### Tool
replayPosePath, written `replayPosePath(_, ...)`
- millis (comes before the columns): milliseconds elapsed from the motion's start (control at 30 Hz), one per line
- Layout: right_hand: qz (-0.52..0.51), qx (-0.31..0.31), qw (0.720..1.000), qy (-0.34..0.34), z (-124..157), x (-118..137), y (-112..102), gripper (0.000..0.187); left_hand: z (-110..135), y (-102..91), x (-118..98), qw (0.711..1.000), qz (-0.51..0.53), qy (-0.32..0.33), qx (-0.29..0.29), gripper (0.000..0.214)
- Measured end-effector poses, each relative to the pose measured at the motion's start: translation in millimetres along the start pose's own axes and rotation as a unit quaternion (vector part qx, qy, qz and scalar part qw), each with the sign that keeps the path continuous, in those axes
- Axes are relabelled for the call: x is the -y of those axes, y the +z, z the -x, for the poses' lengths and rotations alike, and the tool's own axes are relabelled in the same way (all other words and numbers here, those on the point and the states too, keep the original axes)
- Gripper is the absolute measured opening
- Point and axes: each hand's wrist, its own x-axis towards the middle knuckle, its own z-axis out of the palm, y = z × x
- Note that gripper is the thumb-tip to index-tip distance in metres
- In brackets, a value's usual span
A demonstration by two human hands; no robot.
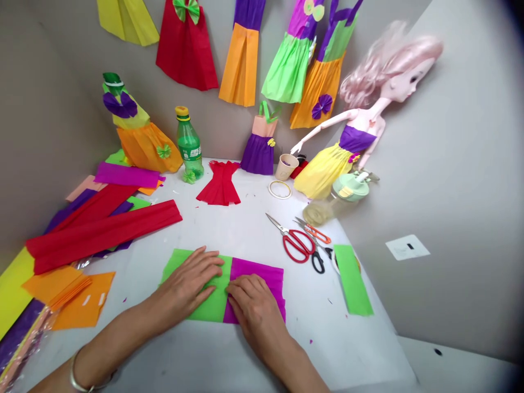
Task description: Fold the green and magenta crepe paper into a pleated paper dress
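Left hand (186, 285) lies flat on the green half of a green-and-magenta crepe paper sheet (249, 289), grip open, fingers spread, nothing pinched. Right hand (256, 308) is flat at the color seam, grip open too. Sheet sits on a white surface (327, 344), near the front edge. Just right: red-handled scissors (297, 244) overlapping orange-handled scissors (315, 232), then a green crepe strip (352, 279). Further back: paper cup (286, 166), inside not visible; green plastic bottle (189, 144), yellow cap, upright; clear jar (333, 201) with pale green lid, contents unclear, beside a doll (360, 120) in a yellow skirt. Left: red crepe strips (102, 232), orange paper pieces (69, 295). Red paper dress (219, 184) mid-surface.
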Motion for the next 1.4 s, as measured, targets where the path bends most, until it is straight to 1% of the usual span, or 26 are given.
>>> replayPosePath(100, -0.002, -0.012, 1.0, -0.008, 5, 0, -4, 0.022, -5, 8.0, -7, 1.0, -0.014, 0.008, -0.004, 0.027)
replayPosePath(233, 0.006, -0.006, 1.0, -0.022, 14, 1, -7, 0.024, -9, 10.4, -7, 0.999, -0.044, 0.024, -0.004, 0.035)
replayPosePath(333, 0.017, 0.007, 0.999, -0.037, 17, 1, -5, 0.025, -14, 9.2, -6, 0.999, -0.034, 0.028, -0.031, 0.029)
replayPosePath(433, 0.025, 0.01, 0.999, -0.042, 18, 2, -2, 0.024, -19, 5.9, -5, 0.998, -0.015, 0.018, -0.054, 0.021)
replayPosePath(667, 0.046, 0.005, 0.998, -0.042, 19, 4, -1, 0.027, -19, 0.6, -10, 0.997, 0.013, 0.018, -0.075, 0.017)
replayPosePath(800, 0.049, -0.003, 0.998, -0.042, 20, 5, -1, 0.028, -17, 2.6, -14, 0.997, -0.008, 0.041, -0.072, 0.019)
replayPosePath(967, 0.056, -0.001, 0.997, -0.05, 21, 4, 0, 0.026, -13, 9.4, -11, 0.994, -0.044, 0.071, -0.077, 0.022)
replayPosePath(1100, 0.056, 0.001, 0.997, -0.052, 22, 5, -2, 0.026, -12, 10.5, -11, 0.995, -0.053, 0.066, -0.061, 0.025)
replayPosePath(1233, 0.058, -0.024, 0.997, -0.049, 22, 6, -4, 0.029, -12, 9.3, -11, 0.995, -0.058, 0.066, -0.048, 0.025)
replayPosePath(1333, 0.076, -0.036, 0.995, -0.053, 21, 3, 1, 0.03, -13, 10.3, -12, 0.995, -0.069, 0.062, -0.036, 0.027)
replayPosePath(1400, 0.088, -0.035, 0.994, -0.055, 21, 1, 7, 0.031, -11, 11.9, -17, 0.993, -0.093, 0.06, -0.037, 0.03)
